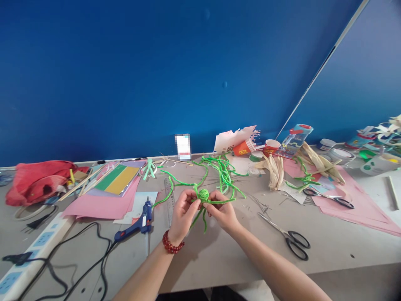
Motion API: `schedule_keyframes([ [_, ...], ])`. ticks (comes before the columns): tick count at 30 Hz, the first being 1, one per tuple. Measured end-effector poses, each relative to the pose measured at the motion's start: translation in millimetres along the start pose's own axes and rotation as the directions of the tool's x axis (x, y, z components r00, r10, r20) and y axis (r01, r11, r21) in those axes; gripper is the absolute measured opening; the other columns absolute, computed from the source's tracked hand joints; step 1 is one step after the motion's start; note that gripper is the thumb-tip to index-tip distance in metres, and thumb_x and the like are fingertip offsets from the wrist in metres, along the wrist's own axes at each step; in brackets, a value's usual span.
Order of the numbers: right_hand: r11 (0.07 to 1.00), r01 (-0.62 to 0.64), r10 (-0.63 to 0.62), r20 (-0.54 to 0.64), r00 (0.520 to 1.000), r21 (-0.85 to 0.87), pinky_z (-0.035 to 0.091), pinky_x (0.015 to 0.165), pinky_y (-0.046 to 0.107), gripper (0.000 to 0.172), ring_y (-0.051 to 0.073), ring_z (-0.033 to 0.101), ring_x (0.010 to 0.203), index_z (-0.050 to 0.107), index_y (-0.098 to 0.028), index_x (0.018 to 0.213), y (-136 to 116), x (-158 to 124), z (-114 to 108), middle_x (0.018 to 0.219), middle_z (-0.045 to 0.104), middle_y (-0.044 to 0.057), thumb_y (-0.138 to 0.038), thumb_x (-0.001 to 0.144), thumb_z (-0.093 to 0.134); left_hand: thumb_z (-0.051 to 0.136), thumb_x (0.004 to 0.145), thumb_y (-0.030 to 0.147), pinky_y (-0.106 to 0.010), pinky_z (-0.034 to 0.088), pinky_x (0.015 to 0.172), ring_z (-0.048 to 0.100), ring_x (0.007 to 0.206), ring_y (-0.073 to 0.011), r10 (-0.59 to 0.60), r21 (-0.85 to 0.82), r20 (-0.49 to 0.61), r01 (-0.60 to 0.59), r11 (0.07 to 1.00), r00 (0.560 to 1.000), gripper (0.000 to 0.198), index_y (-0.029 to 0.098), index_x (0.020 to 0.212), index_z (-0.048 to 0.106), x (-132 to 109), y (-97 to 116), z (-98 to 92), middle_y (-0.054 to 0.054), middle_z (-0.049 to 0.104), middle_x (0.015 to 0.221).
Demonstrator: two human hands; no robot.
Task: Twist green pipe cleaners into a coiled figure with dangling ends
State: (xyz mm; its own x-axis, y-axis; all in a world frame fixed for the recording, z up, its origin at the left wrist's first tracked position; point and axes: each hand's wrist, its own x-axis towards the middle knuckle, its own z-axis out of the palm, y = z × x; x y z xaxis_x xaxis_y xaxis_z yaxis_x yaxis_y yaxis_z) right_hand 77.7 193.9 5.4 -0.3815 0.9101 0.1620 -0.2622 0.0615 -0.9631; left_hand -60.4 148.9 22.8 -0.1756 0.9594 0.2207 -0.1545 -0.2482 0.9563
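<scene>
Between my hands is a green yarn figure point(204, 195) with a round, wound ball on top and several loose strands hanging from it. My left hand point(187, 209) pinches it from the left, thumb and fingers pressed together near the ball's base. From the other side my right hand point(222, 209) grips its strands close below the ball. A red bead bracelet point(172, 243) circles my left wrist. Just beyond the hands lies a loose heap of green yarn point(222, 171). The exact spot where the fingertips meet the yarn is partly hidden.
Black-handled scissors point(293, 240) lie on the grey table point(238, 255) at the right. A blue glue gun point(142, 221) with a black cord rests at the left, beside a power strip point(40, 242). Pink paper point(103, 205), a clear ruler point(169, 200) and dried husks point(275, 171) surround the work.
</scene>
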Motion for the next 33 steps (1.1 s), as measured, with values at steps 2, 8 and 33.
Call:
schedule_keyframes([
  [2,1.000,-0.012,0.012,0.009,1.000,-0.001,0.041,0.045,0.021,0.036,0.009,0.045,0.049,0.051,-0.020,0.071,0.6,0.2,-0.6,0.062,0.048,-0.006,-0.046,0.075,0.075,0.070,0.085,0.034,-0.023,0.049,0.067,0.058,0.073,-0.0122,-0.013,-0.017,-0.008,0.013,1.000,1.000,0.020,0.018,0.092,0.060,0.4,2.5,1.0,-0.001,0.063,0.082],
  [8,1.000,-0.018,0.019,0.036,0.999,-0.019,0.039,0.047,0.021,0.034,0.009,0.046,0.051,0.049,-0.021,0.071,1.2,-0.3,-2.9,0.063,0.047,-0.005,-0.043,0.076,0.075,0.070,0.085,0.039,-0.024,0.046,0.062,0.055,0.063,-0.0116,-0.078,-0.049,-0.005,0.078,0.996,0.997,0.023,0.018,0.083,0.061,0.5,3.9,-0.2,0.002,0.059,0.069],
  [33,0.994,-0.062,0.060,0.018,0.998,0.094,0.043,0.046,0.020,0.036,0.008,0.047,0.049,0.054,-0.020,0.072,-0.1,1.3,-6.0,0.063,0.050,-0.006,-0.043,0.071,0.081,0.064,0.089,0.019,-0.030,0.055,0.077,0.066,0.087,-0.0178,0.430,0.466,-0.074,-0.350,0.813,0.900,0.012,0.022,0.101,0.064,-2.6,1.8,-4.3,-0.004,0.066,0.093],
])
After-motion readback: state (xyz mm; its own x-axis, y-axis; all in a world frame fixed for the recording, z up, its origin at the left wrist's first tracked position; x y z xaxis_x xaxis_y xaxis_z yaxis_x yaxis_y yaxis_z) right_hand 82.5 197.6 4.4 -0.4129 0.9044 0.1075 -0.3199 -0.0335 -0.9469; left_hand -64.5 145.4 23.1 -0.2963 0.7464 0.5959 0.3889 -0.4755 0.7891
